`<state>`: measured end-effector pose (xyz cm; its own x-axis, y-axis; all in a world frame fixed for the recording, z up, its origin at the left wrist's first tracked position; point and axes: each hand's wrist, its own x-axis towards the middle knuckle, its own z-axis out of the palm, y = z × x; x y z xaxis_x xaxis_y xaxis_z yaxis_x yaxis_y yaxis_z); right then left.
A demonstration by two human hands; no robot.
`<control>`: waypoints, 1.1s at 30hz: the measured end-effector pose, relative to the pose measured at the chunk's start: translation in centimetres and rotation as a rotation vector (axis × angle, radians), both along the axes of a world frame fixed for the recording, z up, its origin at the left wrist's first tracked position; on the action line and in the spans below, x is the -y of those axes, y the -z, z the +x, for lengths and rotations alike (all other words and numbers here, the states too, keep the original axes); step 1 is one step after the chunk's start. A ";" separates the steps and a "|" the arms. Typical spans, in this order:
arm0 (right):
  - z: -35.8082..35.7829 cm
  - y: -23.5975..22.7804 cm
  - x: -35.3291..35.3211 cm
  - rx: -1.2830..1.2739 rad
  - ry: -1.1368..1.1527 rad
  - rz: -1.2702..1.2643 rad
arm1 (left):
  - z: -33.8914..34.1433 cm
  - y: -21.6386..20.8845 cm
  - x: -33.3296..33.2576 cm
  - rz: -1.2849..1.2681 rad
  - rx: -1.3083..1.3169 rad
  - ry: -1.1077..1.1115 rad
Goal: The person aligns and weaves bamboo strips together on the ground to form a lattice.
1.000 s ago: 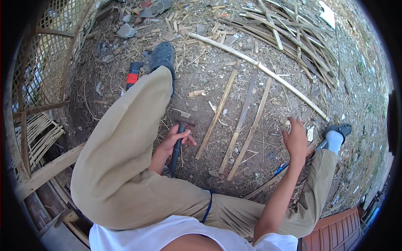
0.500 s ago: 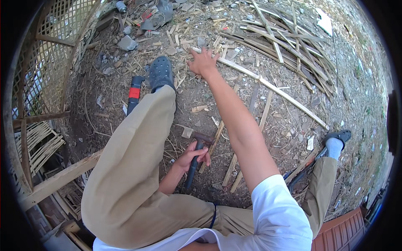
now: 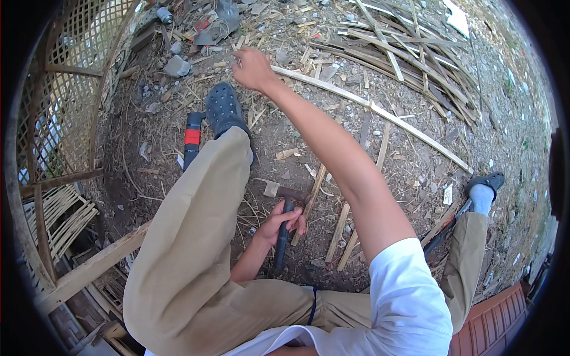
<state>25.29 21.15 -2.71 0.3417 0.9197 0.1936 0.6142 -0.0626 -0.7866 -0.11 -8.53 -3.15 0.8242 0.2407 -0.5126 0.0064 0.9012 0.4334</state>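
Note:
My left hand [image 3: 279, 222] is wrapped round the black handle of a hatchet [image 3: 293, 194], low between my legs. Its head is rusty brown with a pale blade at the left. Farther out, my right hand [image 3: 252, 69] reaches over the litter near my left shoe, fingers partly bent and apart, nothing visible in them. Beside that wrist, the far end of a long pale wood strip [image 3: 368, 107] shows; the strip slants down to the right toward my other shoe. Several shorter wood strips [image 3: 339, 232] lie below my right forearm.
A pile of thin wood strips [image 3: 404, 53] lies at the far right. A black tool with a red band [image 3: 192, 137] rests by my left clog [image 3: 224, 107]. At the left stand a lattice panel [image 3: 83, 44] and a wooden beam [image 3: 95, 264]. Stones and chips litter the ground.
My right hand has lifted off the long wood strip's end and moved left and outward. The hatchet stays in my left hand. The view has shifted slightly.

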 end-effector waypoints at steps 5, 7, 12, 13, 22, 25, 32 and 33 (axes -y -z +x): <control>9.3 -6.8 -1.7 -0.132 -0.060 0.065 | -2.0 1.0 -0.3 0.048 -0.048 -0.008; 18.0 -9.3 0.3 -0.268 -0.051 0.109 | -1.9 1.2 -0.4 0.045 -0.026 -0.021; 41.9 -13.8 17.2 0.103 0.547 0.144 | -1.8 2.1 -0.3 0.049 -0.009 -0.014; 45.6 -14.4 21.7 0.238 0.696 0.113 | -1.3 1.8 -0.3 0.052 -0.005 -0.012; 16.3 0.5 25.3 0.073 0.231 0.062 | -1.3 2.0 -0.4 0.123 -0.071 0.038; 6.5 3.6 20.0 0.266 0.013 0.047 | -1.4 1.5 -0.5 0.097 -0.046 0.045; 0.1 6.1 13.0 0.545 -0.041 -0.239 | -0.5 0.5 -0.4 0.072 -0.044 -0.011; 0.7 6.3 12.7 0.540 -0.066 -0.262 | -0.6 0.7 -0.6 0.056 -0.027 -0.017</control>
<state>25.95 8.49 -9.02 0.1984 0.9761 0.0883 0.9317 -0.1599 -0.3262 -0.72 -7.97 -3.88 0.8057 0.2830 -0.5203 0.0042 0.8758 0.4827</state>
